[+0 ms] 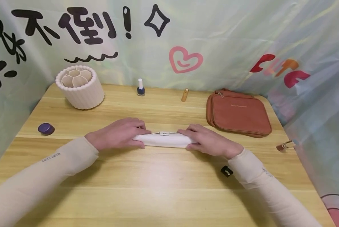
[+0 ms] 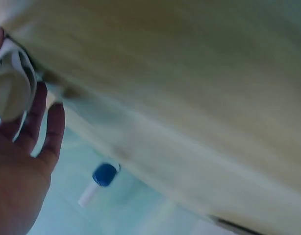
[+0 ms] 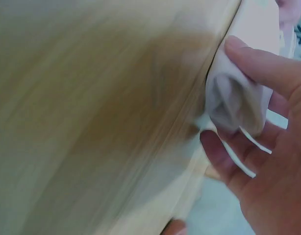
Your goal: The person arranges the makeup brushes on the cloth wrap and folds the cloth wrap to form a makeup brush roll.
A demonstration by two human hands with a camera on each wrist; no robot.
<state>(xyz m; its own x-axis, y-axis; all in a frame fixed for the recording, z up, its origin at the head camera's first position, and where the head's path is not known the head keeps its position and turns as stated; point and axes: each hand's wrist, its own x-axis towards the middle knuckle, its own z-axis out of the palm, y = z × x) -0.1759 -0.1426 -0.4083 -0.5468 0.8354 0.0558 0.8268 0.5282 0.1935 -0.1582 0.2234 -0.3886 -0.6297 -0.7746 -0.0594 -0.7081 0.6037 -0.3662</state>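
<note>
A long white soft case (image 1: 165, 142) lies crosswise on the wooden table, with a small snap tab (image 1: 164, 134) at the middle of its upper edge. My left hand (image 1: 119, 134) grips its left end, thumb on the near side and fingers on the far side. At the other end, my right hand (image 1: 210, 140) holds it the same way. Both wrist views show the case from its ends: a hollow, beige-lined opening (image 2: 13, 90) by the left hand, and a folded-in end (image 3: 236, 105) between the right thumb and fingers.
Along the back stand a ribbed round holder (image 1: 84, 94), a dark blue nail polish bottle (image 1: 141, 91) and a gold tube (image 1: 184, 94). A brown zipped bag (image 1: 241, 115) and lip gloss tube (image 1: 285, 145) lie right. A purple jar (image 1: 46, 129) sits left; a small black object (image 1: 226, 171) is by the right sleeve.
</note>
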